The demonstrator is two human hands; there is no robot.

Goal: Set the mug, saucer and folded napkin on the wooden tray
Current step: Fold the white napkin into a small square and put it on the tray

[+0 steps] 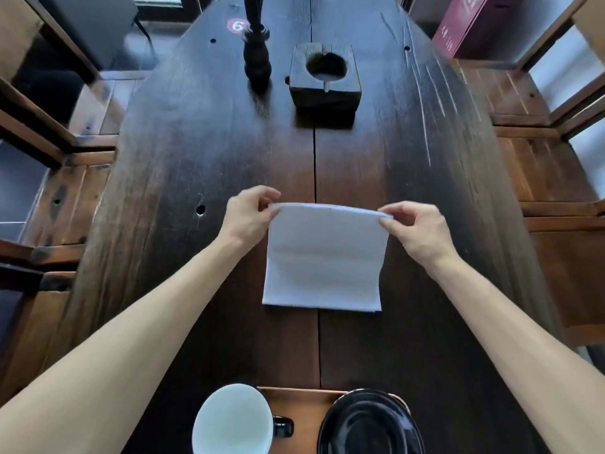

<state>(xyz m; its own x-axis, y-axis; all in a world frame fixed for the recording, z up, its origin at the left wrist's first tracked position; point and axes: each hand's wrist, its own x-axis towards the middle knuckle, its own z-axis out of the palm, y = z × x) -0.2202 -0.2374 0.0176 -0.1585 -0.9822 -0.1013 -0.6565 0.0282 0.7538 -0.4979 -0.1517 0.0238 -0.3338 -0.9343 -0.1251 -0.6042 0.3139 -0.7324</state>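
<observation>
A white napkin [324, 257] lies on the dark wooden table, its far edge lifted. My left hand [248, 213] pinches the far left corner and my right hand [415, 227] pinches the far right corner. At the bottom of the view sits the wooden tray [302, 417]. A mug [234, 421] with a white inside and a black handle stands at the tray's left end. A glossy black saucer [370, 424] rests at its right end.
A dark wooden block with a round hole [325, 78] and a tall black turned object [257, 54] stand at the table's far end. Wooden chairs [550, 178] flank both long sides of the table [183, 152].
</observation>
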